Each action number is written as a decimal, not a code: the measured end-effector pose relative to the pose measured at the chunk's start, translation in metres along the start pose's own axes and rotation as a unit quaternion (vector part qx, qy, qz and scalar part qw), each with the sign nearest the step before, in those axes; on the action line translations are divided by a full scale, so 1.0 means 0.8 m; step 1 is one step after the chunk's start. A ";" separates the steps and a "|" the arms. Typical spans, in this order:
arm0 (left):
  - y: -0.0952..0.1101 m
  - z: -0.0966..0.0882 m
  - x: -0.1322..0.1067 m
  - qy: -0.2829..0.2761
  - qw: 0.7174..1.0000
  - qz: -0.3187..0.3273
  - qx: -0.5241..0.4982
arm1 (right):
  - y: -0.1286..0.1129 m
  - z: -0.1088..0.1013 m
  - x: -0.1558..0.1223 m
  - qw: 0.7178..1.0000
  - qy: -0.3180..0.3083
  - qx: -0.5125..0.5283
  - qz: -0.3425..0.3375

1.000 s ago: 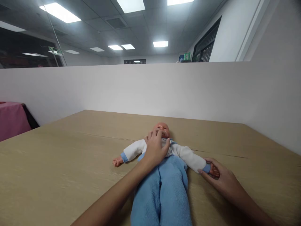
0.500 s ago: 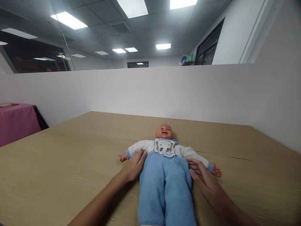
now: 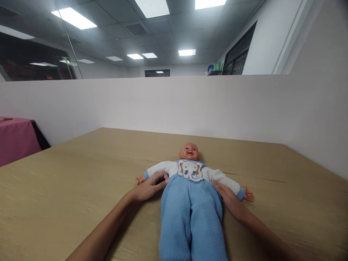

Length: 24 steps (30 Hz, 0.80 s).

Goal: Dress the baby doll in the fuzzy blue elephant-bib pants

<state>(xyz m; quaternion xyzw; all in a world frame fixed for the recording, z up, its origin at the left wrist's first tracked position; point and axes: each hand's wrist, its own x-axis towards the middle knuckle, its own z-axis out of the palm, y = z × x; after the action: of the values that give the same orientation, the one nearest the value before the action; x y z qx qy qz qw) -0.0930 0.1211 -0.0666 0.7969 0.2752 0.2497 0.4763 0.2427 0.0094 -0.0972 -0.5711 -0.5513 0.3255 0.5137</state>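
A baby doll [image 3: 189, 151] lies on its back, head away from me, arms spread out to both sides. It wears a white top [image 3: 164, 167] with blue cuffs and an elephant face on the chest, and fluffy blue trousers [image 3: 178, 217]. At the left of the waist, my left hand [image 3: 149, 186] has thumb and fingers closed on the trousers' edge. My right hand [image 3: 225, 194] is at the opposite side of the waist, fingertips closed at the blue cloth; some of its fingers are hidden. The doll's feet are out of view.
The doll rests on a wide tan tabletop [image 3: 81, 181] with a thin seam across it. A low white wall [image 3: 152, 105] runs behind it. Far left stands a table with a pink cloth [image 3: 19, 139].
My left hand has shifted slightly left and rolled outward at the waist. My right hand has moved up and inward along the trousers' top edge. The doll lies as before.
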 end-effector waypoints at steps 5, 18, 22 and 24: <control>-0.011 0.005 0.008 0.032 0.997 -0.012 -0.065 | 0.008 -0.003 0.002 0.999 -0.033 0.037 0.016; -0.035 0.023 0.023 0.145 0.989 0.038 -0.019 | 0.018 0.003 -0.001 0.980 0.070 -0.169 -0.076; -0.037 0.024 0.022 0.164 0.985 0.046 0.018 | 0.022 -0.016 -0.007 0.927 0.070 -0.338 -0.146; -0.033 0.027 0.020 0.197 0.977 0.051 0.059 | 0.026 -0.039 -0.005 0.893 0.076 -0.412 -0.165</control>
<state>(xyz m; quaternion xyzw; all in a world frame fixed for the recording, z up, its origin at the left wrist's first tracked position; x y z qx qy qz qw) -0.0724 0.1293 -0.0974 0.7716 0.3367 0.4094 0.3517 0.2771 0.0015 -0.1096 -0.6554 -0.6817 -0.0643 0.3188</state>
